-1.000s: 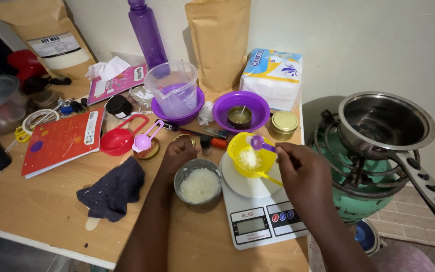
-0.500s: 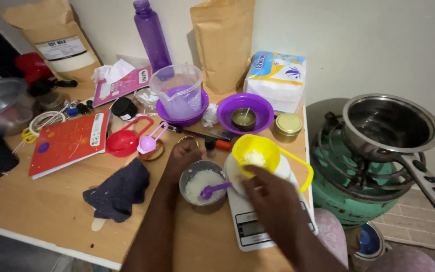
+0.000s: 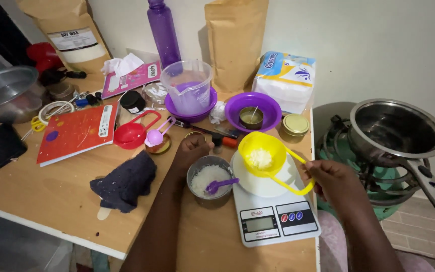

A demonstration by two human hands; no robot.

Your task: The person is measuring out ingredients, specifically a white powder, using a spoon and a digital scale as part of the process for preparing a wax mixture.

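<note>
Head view looked down on a crowded wooden desk. The right hand was closed on the looped handle of a yellow measuring cup, which sat on the white kitchen scale with a little heap of white flakes inside. The left hand curled in a loose fist against the far rim of a small metal bowl of the same flakes, holding nothing; a purple scoop lay in it. The cup looked light, stiff plastic and easy to tip, so the handle seemed the place to hold it. Around stood a red notebook, a dark cloth and a purple bottle. Off the desk's right end, a steel pot sat on a green gas burner by a pale wall.
</note>
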